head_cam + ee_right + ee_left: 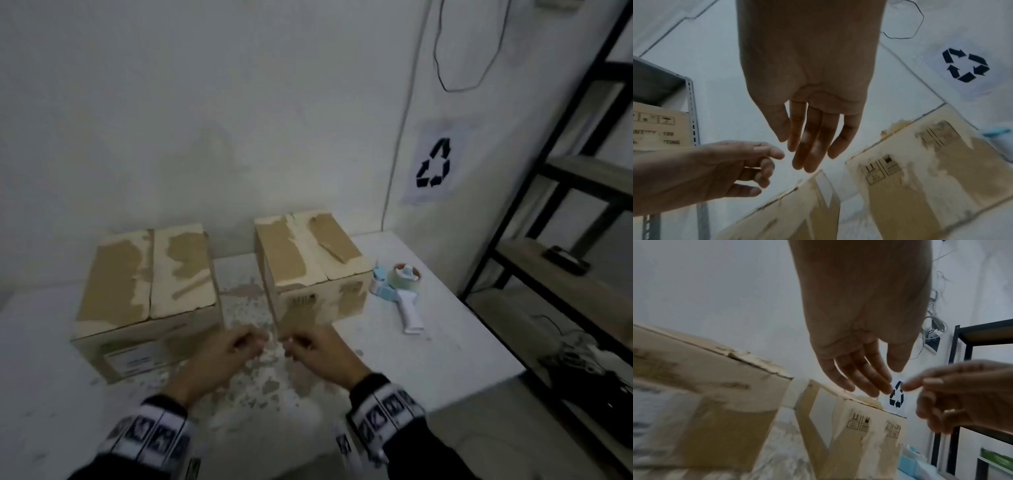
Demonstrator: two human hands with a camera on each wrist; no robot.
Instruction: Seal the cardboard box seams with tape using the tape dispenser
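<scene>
Two worn cardboard boxes stand side by side on the white table (pixel 445 342), the left box (pixel 147 284) and the right box (pixel 308 260), each with its top flaps closed along a centre seam. A tape dispenser (pixel 400 287) with a blue head and white handle lies to the right of the right box. In front of the gap between the boxes hover my left hand (pixel 226 356) and my right hand (pixel 318 349), fingertips close together, holding nothing. The wrist views show relaxed, nearly straight fingers on the left hand (pixel 859 361) and the right hand (pixel 812 121).
A dark metal shelf rack (pixel 565 212) stands right of the table. A recycling sign (pixel 433 164) and a hanging cable (pixel 445 68) are on the back wall. The right wrist view shows another box (pixel 657 128) on a grey rack at the left. The tabletop paint is chipped between the boxes.
</scene>
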